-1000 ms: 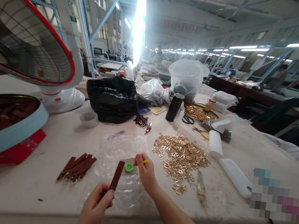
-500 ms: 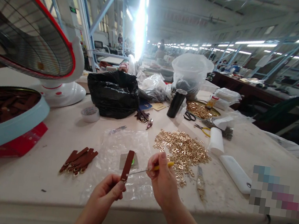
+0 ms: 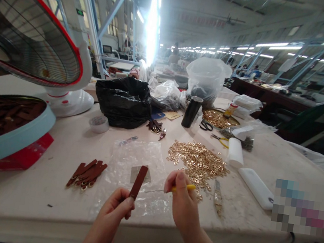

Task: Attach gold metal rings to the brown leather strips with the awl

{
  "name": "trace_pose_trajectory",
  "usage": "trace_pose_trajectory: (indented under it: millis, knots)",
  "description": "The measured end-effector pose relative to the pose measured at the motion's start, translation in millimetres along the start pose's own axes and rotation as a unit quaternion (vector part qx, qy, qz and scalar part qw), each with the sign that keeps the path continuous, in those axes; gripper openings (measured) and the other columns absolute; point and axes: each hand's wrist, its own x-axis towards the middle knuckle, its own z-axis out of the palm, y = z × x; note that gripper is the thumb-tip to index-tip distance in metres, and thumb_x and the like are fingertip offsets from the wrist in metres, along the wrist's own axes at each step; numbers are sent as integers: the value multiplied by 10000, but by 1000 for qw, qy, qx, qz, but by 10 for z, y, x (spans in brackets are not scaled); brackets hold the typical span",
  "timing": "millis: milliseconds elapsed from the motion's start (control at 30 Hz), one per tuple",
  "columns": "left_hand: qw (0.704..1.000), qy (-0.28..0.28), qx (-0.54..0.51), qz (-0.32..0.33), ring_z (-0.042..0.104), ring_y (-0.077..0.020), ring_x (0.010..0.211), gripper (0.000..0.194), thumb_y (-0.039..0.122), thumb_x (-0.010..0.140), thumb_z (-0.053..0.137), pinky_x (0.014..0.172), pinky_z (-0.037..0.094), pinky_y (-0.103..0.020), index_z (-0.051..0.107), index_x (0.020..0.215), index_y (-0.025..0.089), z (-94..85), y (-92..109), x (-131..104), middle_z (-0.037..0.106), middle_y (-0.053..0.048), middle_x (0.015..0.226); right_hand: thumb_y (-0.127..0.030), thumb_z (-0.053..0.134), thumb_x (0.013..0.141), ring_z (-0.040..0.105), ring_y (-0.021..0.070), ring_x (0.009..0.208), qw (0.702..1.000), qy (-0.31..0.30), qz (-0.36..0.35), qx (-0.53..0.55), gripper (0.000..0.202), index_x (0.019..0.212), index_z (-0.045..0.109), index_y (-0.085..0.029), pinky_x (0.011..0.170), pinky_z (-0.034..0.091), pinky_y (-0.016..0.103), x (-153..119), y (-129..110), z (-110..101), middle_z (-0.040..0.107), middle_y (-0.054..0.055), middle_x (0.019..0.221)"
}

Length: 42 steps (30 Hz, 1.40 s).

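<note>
My left hand (image 3: 118,208) pinches the lower end of a brown leather strap (image 3: 139,180), which stands up tilted to the right. Closed around a thin tool with a yellow handle (image 3: 188,187) is my right hand (image 3: 181,194); the tool's slim metal shaft (image 3: 153,191) points left toward the strap, its tip blurred. Under both hands lies a clear plastic sheet (image 3: 127,153) with a small grey square (image 3: 146,176) on it. To the left rests a pile of brown straps with gold rings (image 3: 88,173). Beyond my right hand spreads a heap of gold rings (image 3: 198,161).
A blue tub of brown strips (image 3: 43,129) and a fan (image 3: 82,62) stand at the left. Behind are a black plastic bag (image 3: 122,104), a black cylinder (image 3: 191,113) and scissors (image 3: 206,125). White rolls (image 3: 256,188) and a utility knife (image 3: 217,195) lie at the right.
My right hand has moved right, drawing the yellow-handled tool away from the strap. The strap leans a little more to the right in my left hand.
</note>
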Motion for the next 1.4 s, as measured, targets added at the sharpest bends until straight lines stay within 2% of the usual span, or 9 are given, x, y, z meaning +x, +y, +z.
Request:
trace_pose_trajectory:
  millis: [133,233,500,633,800,1000,1267,1333,1400]
  knots:
    - [1000,-25,-2,2,362,-93,494,163,297,633,622,510,306,-223,513,577,189,29,-7,-13,464,57,518,-415,445,872,490,142,640,977,-172,23,-120,256,887,567,-190,600,388,264,-85,75,20,529,1,682]
    - [999,-24,16,17,349,-91,491,181,321,639,627,495,291,-216,526,574,186,66,-4,-34,445,60,516,-391,442,872,471,128,646,955,-261,46,-131,263,786,563,-174,590,376,246,-108,114,101,513,-3,692]
    - [998,-19,61,24,375,-95,497,221,355,668,633,517,315,-216,514,589,187,66,2,-80,444,69,489,-496,468,821,367,79,474,958,-242,155,-21,344,708,488,-171,463,299,211,-124,191,102,417,-55,543]
    - [996,-16,83,36,387,-96,506,224,371,638,666,512,318,-218,542,615,185,44,27,-102,461,66,507,-401,575,765,399,90,544,948,-270,167,-15,242,753,546,-161,512,311,220,-130,144,71,470,-36,614]
    - [997,-31,65,23,375,-84,486,250,368,612,696,489,304,-208,527,618,184,49,55,-133,451,74,495,-231,581,689,371,79,525,949,-236,209,13,84,679,533,-162,498,291,211,-167,70,145,457,-50,579]
    - [997,-68,28,-12,382,-73,477,199,314,663,638,499,313,-196,493,631,182,25,40,-134,505,64,505,-227,545,655,343,69,482,947,-213,240,11,96,613,489,-161,468,273,206,-244,70,202,421,-57,518]
    - [955,-108,264,82,422,-100,526,79,244,710,507,496,354,-213,461,668,196,-143,-16,-24,434,58,563,-342,629,686,360,81,533,940,-256,211,-83,230,631,497,-163,495,300,213,-219,181,208,419,-48,559]
    - [927,-88,352,90,481,-116,537,95,273,727,475,506,398,-217,457,664,204,-282,7,82,466,49,560,-459,600,713,324,70,477,935,-265,223,-72,315,667,505,-162,456,267,212,-215,249,231,387,-62,519]
    - [890,-20,443,108,542,-144,586,124,311,748,441,551,443,-238,472,686,209,-517,65,236,527,25,595,-572,532,735,308,66,438,938,-257,231,-40,415,766,521,-158,432,246,212,-200,293,232,379,-71,505]
